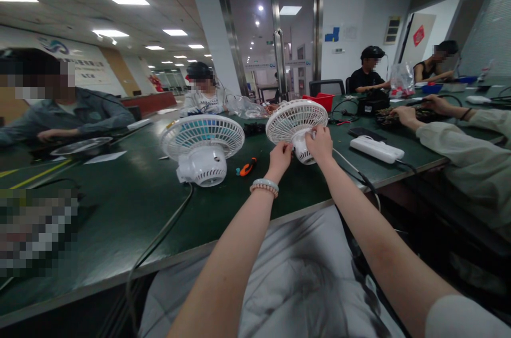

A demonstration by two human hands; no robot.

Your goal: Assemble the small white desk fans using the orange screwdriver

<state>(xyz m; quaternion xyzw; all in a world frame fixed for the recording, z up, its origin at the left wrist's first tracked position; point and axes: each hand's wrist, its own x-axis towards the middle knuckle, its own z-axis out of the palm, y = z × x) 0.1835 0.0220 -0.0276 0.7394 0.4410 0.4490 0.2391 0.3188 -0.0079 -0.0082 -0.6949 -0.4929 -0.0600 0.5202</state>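
A white electric fan lies on the green table with its grille tilted up and its motor housing toward me. My right hand is closed on the right side of that housing, thumb and fingers against the plastic. My left hand is in a pinch at the housing's left side; what its fingertips hold, if anything, is too small to make out. To the left stands a second white fan, untouched, with bluish blades behind its grille. Between the two fans lie orange-and-black pliers.
A white power strip and a dark phone lie to the right. The second fan's cord hangs over the table edge. A red bin stands behind. Co-workers sit around; one person's hands handle dark wiring at right.
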